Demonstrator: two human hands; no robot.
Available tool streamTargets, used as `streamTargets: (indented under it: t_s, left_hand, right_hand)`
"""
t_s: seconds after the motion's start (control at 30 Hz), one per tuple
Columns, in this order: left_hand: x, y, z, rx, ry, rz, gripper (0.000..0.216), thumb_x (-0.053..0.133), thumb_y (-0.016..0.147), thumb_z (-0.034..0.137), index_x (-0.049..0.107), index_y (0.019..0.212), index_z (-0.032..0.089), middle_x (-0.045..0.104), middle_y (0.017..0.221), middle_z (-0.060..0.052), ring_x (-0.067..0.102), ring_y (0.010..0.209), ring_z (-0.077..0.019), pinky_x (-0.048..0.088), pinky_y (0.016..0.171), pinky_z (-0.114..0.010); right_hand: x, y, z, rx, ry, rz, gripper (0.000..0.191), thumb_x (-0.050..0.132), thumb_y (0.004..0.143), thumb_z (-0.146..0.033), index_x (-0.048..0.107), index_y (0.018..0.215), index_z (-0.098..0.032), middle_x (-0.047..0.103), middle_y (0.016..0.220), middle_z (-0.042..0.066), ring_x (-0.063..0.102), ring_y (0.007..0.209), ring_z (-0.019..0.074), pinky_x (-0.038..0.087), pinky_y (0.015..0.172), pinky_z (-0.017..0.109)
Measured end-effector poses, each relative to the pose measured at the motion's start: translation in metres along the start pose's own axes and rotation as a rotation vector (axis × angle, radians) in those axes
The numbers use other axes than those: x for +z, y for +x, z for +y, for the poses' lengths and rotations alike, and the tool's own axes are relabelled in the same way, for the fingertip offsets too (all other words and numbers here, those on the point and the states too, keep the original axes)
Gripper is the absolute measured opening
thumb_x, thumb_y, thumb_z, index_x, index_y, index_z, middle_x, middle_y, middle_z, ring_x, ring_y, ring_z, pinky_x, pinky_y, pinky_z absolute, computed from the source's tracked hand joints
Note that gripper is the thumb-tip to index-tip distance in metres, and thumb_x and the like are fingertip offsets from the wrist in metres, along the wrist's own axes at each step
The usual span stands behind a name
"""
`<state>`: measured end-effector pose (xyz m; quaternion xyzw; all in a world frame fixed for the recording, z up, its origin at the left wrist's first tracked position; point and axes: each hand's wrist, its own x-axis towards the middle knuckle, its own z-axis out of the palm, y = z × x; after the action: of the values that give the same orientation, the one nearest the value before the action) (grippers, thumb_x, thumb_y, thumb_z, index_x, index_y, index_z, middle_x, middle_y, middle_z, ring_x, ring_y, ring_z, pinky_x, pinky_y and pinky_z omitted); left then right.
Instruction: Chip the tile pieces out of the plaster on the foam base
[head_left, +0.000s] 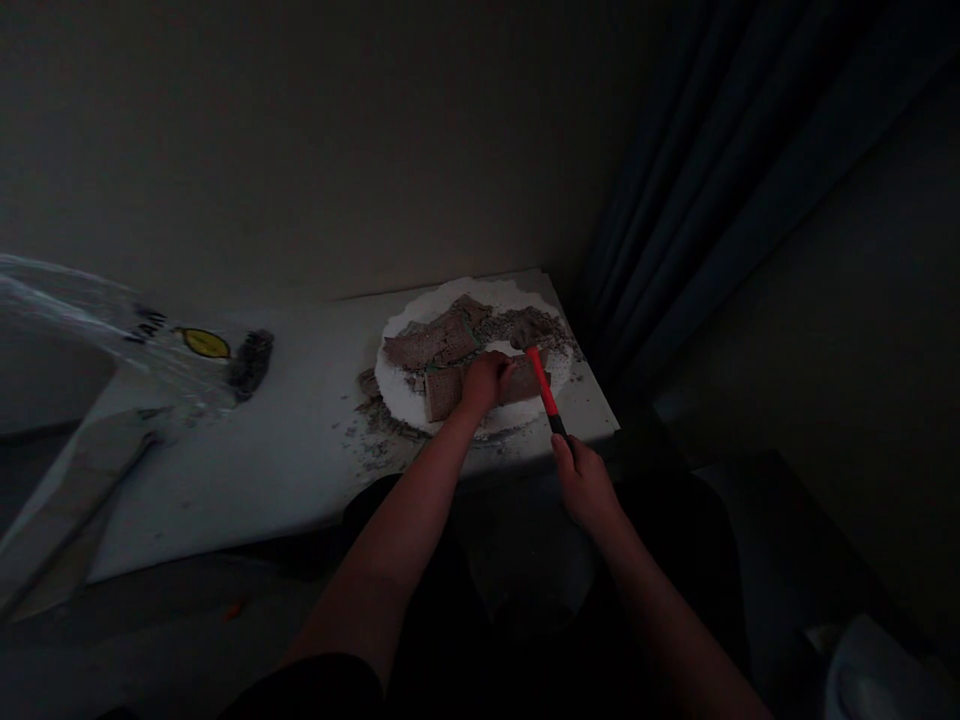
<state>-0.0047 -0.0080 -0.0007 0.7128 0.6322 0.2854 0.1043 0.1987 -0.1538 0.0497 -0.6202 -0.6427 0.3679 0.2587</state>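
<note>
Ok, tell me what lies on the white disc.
Brown slabs, grey rubble and the hammer head lie on the disc. The left hand covers part of one slab; the disc beneath them is hidden.

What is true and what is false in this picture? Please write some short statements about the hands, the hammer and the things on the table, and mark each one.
1. The right hand holds a hammer with a red and black handle. True.
2. The left hand is lifted high above the table. False: it rests on a brown piece on the white disc.
3. Grey rubble lies near the hammer head. True.
4. The plastic bag lies right of the disc. False: it lies at the left of the table.
</note>
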Motion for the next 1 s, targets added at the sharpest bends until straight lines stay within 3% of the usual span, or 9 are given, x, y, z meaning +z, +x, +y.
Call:
streamTargets:
  t_s: [0.53, 0.7, 1.0]
  left_hand:
    - [0.0028, 0.0025, -0.0033, -0.034, 0.028, 0.002, 0.033, 0.045, 0.091, 0.039, 0.068, 0.086, 0.016, 0.070, 0.089, -0.011, 0.062, 0.084, -0.0222, 0.047, 0.078, -0.034]
    - [0.0035, 0.0026, -0.0036, 0.031, -0.019, -0.005, 0.031, 0.045, 0.091, 0.038, 0.069, 0.083, 0.018, 0.070, 0.086, -0.007, 0.061, 0.081, -0.0189, 0.047, 0.079, -0.032]
    - [0.0043, 0.0017, -0.0046, 0.022, -0.015, 0.005, 0.029, 0.048, 0.089, 0.035, 0.070, 0.088, 0.017, 0.070, 0.087, -0.009, 0.062, 0.084, -0.0203, 0.047, 0.080, -0.033]
  right_hand:
    - [0.0054, -0.0018, 0.0046, 0.003, -0.059, -0.046, 0.043, 0.033, 0.099, -0.049, 0.059, 0.082, -0.019, 0.065, 0.070, 0.008, 0.060, 0.067, 0.0201, 0.032, 0.058, 0.027]
    - [0.0028, -0.0031, 0.0008, -0.025, -0.038, -0.009, 0.043, 0.031, 0.099, -0.051, 0.058, 0.084, -0.020, 0.065, 0.070, 0.007, 0.060, 0.068, 0.0202, 0.032, 0.059, 0.027]
    - [0.0027, -0.0019, -0.0003, -0.033, -0.040, -0.012, 0.042, 0.032, 0.099, -0.050, 0.056, 0.082, -0.021, 0.063, 0.068, 0.006, 0.059, 0.066, 0.0201, 0.031, 0.059, 0.028]
